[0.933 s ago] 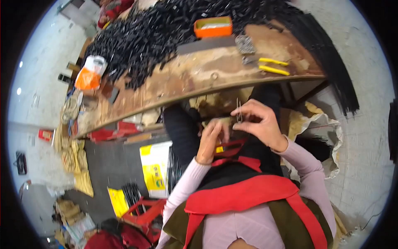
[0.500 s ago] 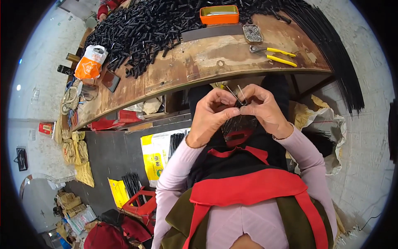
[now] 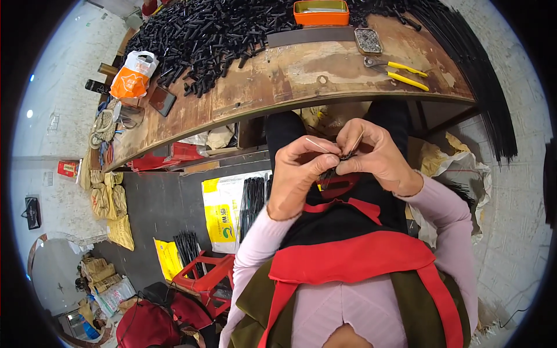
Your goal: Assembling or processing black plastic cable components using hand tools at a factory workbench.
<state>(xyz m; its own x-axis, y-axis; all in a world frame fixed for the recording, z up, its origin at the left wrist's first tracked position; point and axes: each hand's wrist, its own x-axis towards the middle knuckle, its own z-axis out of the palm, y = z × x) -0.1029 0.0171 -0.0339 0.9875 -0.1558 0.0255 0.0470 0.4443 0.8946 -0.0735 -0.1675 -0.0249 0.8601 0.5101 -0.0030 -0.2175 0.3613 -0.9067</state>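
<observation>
Both of my hands are raised over my lap, fingertips nearly touching. My left hand (image 3: 295, 177) pinches with thumb and forefinger, and a thin pale metal rod (image 3: 318, 144) sticks out from between them. My right hand (image 3: 380, 155) is closed in a pinch too, with another thin rod (image 3: 360, 139) slanting up from its fingers. A small black part (image 3: 347, 156) sits between the fingertips; its shape is mostly hidden. Beneath it the dark area blends with my black clothing, so what hangs there cannot be made out.
The wooden table (image 3: 313, 66) ahead carries a heap of black tube pieces (image 3: 203, 49), an orange box (image 3: 321, 18), a dish of small metal bits (image 3: 368, 40), a grey strip (image 3: 313, 36) and yellow-handled pliers (image 3: 406, 75). Long black rods (image 3: 490, 110) overhang its right end. A red stool (image 3: 203, 272) stands lower left.
The two rods have spread apart: the left one now tilts flatter to the left, the right one leans right. Both hands appear slightly further right, and the whole view has shifted a little.
</observation>
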